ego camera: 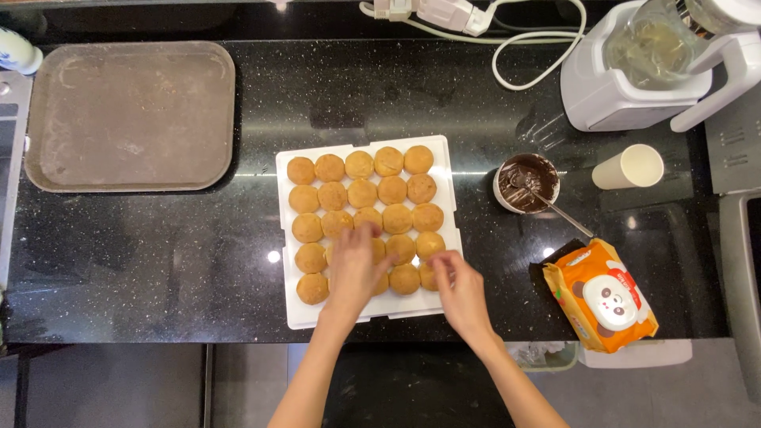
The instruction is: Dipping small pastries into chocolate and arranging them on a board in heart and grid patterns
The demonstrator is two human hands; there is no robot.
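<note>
Black speckled tabletop [158, 254] carries a white tray [289, 309] of round golden-brown buns [361, 192] at centre. Left hand [354, 269], fingers spread loosely, rests on buns at the tray's 6 o'clock edge; right hand [460, 289] pinches one bun at 5 o'clock. Chocolate bowl [527, 182] with spoon sits at 3 o'clock.

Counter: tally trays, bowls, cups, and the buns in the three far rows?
Buns, three far rows: 15
Trays: 2 (brown tray, white tray)
Bowls: 1
Cups: 1
Total: 19
</note>
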